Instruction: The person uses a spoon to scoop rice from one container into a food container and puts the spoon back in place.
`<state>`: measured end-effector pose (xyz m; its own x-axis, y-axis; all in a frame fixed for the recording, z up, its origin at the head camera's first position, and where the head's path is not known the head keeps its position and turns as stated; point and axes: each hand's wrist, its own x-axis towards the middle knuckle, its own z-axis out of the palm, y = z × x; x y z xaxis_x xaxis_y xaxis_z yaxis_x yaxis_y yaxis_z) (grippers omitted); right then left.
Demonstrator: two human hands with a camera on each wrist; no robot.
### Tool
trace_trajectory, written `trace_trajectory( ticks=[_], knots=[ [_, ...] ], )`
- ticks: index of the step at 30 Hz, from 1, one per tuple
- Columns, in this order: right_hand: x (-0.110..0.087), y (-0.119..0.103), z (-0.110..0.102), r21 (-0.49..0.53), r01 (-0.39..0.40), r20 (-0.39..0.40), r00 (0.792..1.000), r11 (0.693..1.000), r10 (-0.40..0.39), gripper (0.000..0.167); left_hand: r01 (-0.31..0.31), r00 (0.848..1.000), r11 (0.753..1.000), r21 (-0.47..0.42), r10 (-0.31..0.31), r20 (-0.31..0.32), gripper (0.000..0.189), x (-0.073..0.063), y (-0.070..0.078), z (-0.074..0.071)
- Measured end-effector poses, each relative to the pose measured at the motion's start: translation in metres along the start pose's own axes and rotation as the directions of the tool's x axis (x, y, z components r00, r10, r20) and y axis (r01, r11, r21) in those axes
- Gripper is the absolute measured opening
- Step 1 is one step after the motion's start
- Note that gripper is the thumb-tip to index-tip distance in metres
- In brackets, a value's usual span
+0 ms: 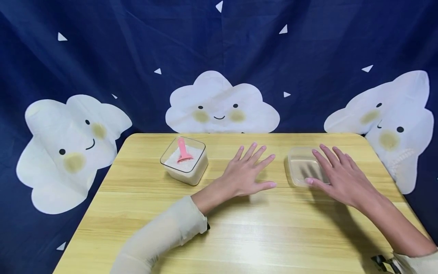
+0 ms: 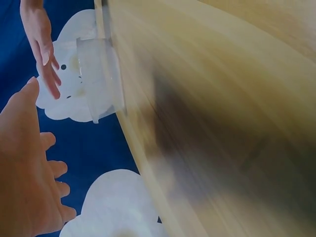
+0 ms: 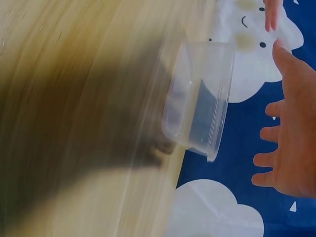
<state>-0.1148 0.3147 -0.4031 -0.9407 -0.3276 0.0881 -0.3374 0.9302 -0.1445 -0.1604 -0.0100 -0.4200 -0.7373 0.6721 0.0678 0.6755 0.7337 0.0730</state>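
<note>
My left hand [image 1: 243, 173] is held over the middle of the table with its fingers spread, touching nothing. To its left stands a clear square container [image 1: 188, 177] filled with white grains, perhaps rice or salt. A pink scoop [image 1: 183, 150] stands in the grains, its handle leaning on the container's back rim. My right hand [image 1: 345, 179], fingers also spread, hovers above the right edge of a clear plastic box [image 1: 295, 175]. In the right wrist view that hand [image 3: 296, 133] is apart from the box [image 3: 210, 98], which holds nothing that I can see.
The light wooden table [image 1: 253, 236] has rounded far corners. Right behind it hangs a dark blue curtain [image 1: 308, 45] printed with white clouds and small triangles. Shadows of the arms fall on the tabletop.
</note>
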Motion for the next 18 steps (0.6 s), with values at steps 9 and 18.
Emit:
trace_trajectory(
  ticks=[9,18],
  knots=[
    [0.001,0.007,0.002,-0.010,-0.018,0.000,1.000,1.000,0.018,0.096,0.013,1.000,1.000,-0.004,-0.013,0.017,0.084,0.013,0.007,0.005],
    [0.004,0.014,0.001,-0.013,-0.024,0.000,1.000,1.000,0.024,0.096,0.035,0.998,0.999,0.002,-0.035,0.046,0.086,0.026,0.009,0.011]
  ],
)
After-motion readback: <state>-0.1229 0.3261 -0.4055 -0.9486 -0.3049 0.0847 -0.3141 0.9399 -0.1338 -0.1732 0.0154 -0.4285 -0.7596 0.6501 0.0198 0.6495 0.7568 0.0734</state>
